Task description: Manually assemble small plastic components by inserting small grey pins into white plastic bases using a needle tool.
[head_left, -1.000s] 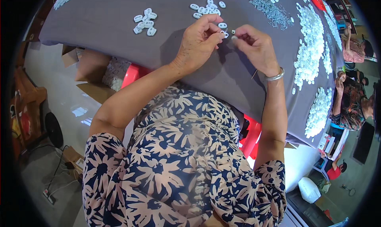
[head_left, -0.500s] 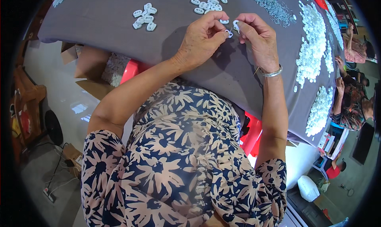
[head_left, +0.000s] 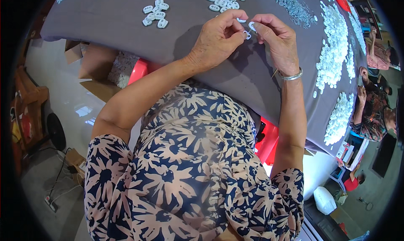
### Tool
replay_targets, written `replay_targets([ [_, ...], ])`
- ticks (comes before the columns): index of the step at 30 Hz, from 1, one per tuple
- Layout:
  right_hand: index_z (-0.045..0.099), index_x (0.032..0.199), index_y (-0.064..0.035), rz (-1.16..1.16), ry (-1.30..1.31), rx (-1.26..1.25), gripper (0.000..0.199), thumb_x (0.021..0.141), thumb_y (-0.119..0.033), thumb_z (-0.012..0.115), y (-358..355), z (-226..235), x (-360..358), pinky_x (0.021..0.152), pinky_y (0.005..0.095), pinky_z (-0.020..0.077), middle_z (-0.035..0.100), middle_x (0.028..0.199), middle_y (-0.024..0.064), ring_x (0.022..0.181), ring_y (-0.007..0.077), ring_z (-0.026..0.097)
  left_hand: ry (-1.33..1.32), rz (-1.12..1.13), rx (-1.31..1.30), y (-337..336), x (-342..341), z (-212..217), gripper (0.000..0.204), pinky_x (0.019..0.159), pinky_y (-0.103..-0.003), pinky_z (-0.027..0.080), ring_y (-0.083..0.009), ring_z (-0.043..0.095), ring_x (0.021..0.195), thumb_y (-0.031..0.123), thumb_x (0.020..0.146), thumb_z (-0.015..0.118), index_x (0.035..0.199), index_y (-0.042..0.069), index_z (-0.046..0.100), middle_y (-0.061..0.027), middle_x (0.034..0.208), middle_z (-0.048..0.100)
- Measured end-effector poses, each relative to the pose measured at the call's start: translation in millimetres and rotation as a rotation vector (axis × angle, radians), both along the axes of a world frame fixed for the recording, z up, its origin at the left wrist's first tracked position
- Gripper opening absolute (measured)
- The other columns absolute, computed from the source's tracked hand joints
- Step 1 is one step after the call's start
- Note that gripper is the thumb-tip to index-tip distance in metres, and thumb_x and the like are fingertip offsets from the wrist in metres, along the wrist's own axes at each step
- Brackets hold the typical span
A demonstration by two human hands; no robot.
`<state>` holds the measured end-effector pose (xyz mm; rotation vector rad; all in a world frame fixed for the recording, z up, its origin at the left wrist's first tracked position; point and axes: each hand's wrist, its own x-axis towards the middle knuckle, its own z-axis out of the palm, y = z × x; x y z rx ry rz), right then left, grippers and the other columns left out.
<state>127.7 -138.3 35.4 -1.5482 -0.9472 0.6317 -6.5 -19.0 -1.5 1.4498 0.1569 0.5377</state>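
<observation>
Over the grey-brown tablecloth, my left hand (head_left: 219, 41) pinches a small white plastic piece (head_left: 247, 35) with a hole in it. Close by on the right, my right hand (head_left: 278, 41) grips another small white plastic piece (head_left: 252, 26), also holed, between thumb and forefinger. The two pieces are almost touching, and a thin sliver shows between them; whether it joins them I cannot tell. Just past my left fingertips lies a white oval piece (head_left: 241, 20), partly hidden. Beyond it sits a cluster of white oval two-holed pieces (head_left: 223, 3).
Another cluster of oval pieces (head_left: 159, 15) lies left. Small grey pins or springs (head_left: 293, 7) are heaped at the far right, beside a large white pile (head_left: 332, 51) and a smaller pile (head_left: 339, 119). A cardboard box (head_left: 99, 64) stands below the table's left edge. People sit at right.
The view has shifted slightly, so table and hands sit a little farther right. The white piece in my right fingers has turned, showing its hole more fully. Both hands keep their pinch.
</observation>
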Motion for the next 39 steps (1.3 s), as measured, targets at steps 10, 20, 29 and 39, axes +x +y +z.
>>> replay_targets([
  [10, 0.067, 0.099, -0.0011, 0.029, -0.02, -0.018, 0.014, 0.088, -0.009, 0.062, 0.8, -0.2, -1.6, 0.061, 0.0193, 0.0413, 0.063, 0.086, -0.0019, 0.067, 0.0044, 0.049, -0.079, 0.052, 0.007, -1.1, 4.6, -5.8, 0.032, 0.059, -0.021, 0.045, -0.0048, 0.052, 0.066, 0.001, 0.084, 0.061, 0.114, 0.002, 0.053, 0.0, 0.075, 0.057],
  [20, 0.065, 0.095, -0.0018, 0.099, -0.041, -0.007, 0.009, 0.089, -0.007, 0.062, 1.9, -2.2, -5.6, 0.061, 0.0179, 0.0437, 0.063, 0.084, -0.0011, 0.07, 0.0039, 0.053, 0.003, 0.023, 0.018, 1.3, -0.7, -1.0, 0.033, 0.067, -0.019, 0.048, -0.0059, 0.056, 0.076, 0.0, 0.088, 0.057, 0.121, 0.003, 0.051, -0.0009, 0.085, 0.058],
  [29, 0.06, 0.103, 0.0009, 0.163, -0.173, 0.067, 0.025, 0.08, 0.006, 0.069, -1.4, -10.9, -3.0, 0.067, 0.0185, 0.0478, 0.061, 0.094, 0.0011, 0.08, 0.0042, 0.056, -0.045, 0.022, -0.128, 3.5, 0.8, 4.0, 0.026, 0.06, -0.02, 0.046, -0.0048, 0.055, 0.069, 0.002, 0.086, 0.06, 0.111, 0.003, 0.054, -0.0003, 0.078, 0.061],
  [39, 0.063, 0.098, 0.0007, 0.047, -0.526, 0.121, 0.023, 0.076, 0.006, 0.07, 0.0, -1.3, -13.2, 0.059, 0.0181, 0.0473, 0.06, 0.086, 0.0004, 0.07, 0.005, 0.057, -0.032, -0.038, -0.096, 10.3, -4.7, 15.5, 0.023, 0.064, -0.021, 0.046, -0.0057, 0.056, 0.073, 0.008, 0.089, 0.06, 0.111, 0.003, 0.056, -0.0007, 0.083, 0.062],
])
